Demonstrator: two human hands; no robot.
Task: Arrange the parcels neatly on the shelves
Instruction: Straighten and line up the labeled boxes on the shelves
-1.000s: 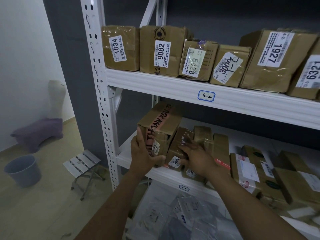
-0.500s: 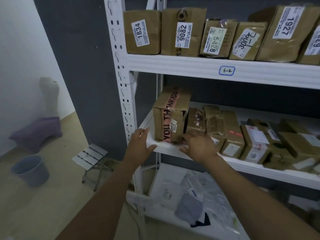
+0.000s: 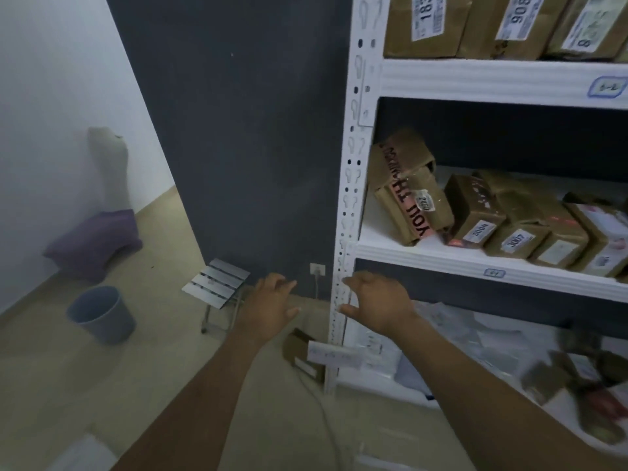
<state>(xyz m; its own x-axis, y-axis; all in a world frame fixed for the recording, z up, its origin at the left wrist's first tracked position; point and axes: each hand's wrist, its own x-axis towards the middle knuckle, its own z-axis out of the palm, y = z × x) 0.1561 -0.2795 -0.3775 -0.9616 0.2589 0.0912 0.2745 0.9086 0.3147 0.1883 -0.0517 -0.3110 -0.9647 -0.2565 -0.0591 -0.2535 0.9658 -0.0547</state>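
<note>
Brown cardboard parcel [image 3: 409, 195], above our right hand [image 3: 375, 302], ends the row on the shelf [image 3: 424, 263], label [image 3: 423, 202] outward, we judge for reading; right hand and left hand [image 3: 268, 304] both slack-fingered, holding nothing

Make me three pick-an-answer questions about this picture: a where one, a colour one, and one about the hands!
1. Where is the bucket?
A. on the floor, left of the stool
B. on a table
C. on a hook
2. What colour is the tape on the tilted box on the middle shelf?
A. green
B. pink
C. yellow
3. The left hand and right hand are:
A. gripping the box
B. lifting the bucket
C. open, holding nothing
Answers: 1 A, it stands on the floor beside the stool. 2 B, a pink strip crosses the box. 3 C, fingers spread, nothing in them.
</note>
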